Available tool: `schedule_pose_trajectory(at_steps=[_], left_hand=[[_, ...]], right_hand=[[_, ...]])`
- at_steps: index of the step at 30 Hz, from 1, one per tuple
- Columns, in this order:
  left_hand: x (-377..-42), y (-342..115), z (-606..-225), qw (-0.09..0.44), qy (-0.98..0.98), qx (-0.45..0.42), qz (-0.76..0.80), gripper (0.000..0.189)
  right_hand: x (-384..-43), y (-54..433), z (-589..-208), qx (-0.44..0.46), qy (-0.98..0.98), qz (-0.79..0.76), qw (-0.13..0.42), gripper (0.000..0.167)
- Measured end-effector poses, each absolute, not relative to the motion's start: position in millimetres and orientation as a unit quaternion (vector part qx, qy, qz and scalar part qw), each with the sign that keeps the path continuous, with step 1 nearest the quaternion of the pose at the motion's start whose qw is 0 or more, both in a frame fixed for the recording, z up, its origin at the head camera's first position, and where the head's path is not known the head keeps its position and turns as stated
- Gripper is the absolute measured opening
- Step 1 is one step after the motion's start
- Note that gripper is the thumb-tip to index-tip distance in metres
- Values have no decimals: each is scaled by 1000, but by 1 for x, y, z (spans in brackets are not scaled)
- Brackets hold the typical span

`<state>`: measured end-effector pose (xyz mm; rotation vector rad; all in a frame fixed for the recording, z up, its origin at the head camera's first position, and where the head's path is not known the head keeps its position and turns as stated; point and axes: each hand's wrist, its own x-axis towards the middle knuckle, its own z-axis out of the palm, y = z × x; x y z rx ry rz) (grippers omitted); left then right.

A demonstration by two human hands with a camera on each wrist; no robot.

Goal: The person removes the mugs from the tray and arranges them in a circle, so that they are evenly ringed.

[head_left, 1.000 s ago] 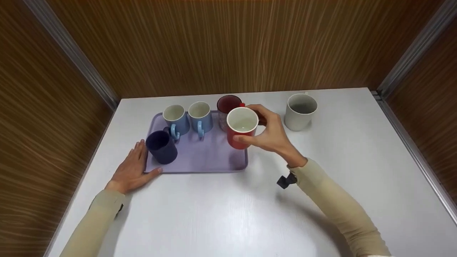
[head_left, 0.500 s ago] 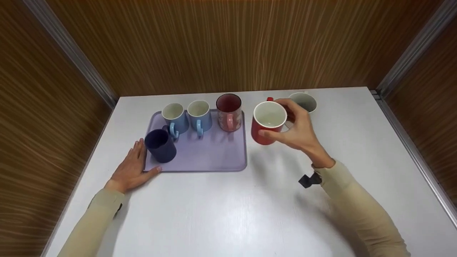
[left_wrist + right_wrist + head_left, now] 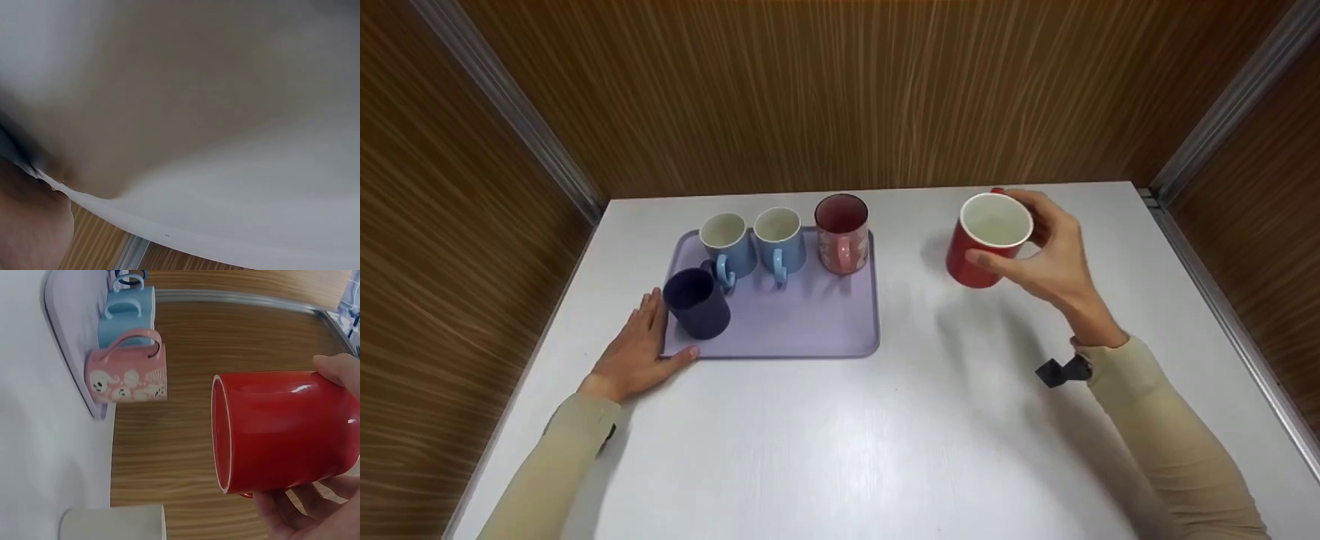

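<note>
My right hand [image 3: 1057, 259] grips a red mug [image 3: 976, 262] with a white inside, thumb on the near side and fingers round the back. The mug is held tilted above the white table, right of the lilac tray [image 3: 802, 322]; its bare base faces the camera side in the right wrist view. My left hand [image 3: 630, 352] lies flat at the tray's left edge, fingers straight, thumb at the front corner. Closest to it on the tray is a dark blue mug [image 3: 706, 311]. The left wrist view shows mostly blurred sleeve and table.
Along the tray's back stand two light blue mugs [image 3: 739, 259] and a pink patterned mug [image 3: 831, 251]. A white mug [image 3: 112, 526] shows in the right wrist view; the red mug hides it in the head view. Wood-grain panels [image 3: 840, 97] enclose the table.
My right hand has carried the red mug rightward, from over the tray's right end to in front of the white mug, uncovering the pink mug. My left hand stays put.
</note>
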<state>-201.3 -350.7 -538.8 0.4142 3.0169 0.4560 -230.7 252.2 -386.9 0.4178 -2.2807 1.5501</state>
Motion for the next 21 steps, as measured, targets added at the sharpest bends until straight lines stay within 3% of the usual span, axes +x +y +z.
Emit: schedule_pose_trajectory(at_steps=[21], left_hand=[[-201,-350,-539,30,979,137,150,115]], right_hand=[[-253,325,-400,51,-820,526,219,70]])
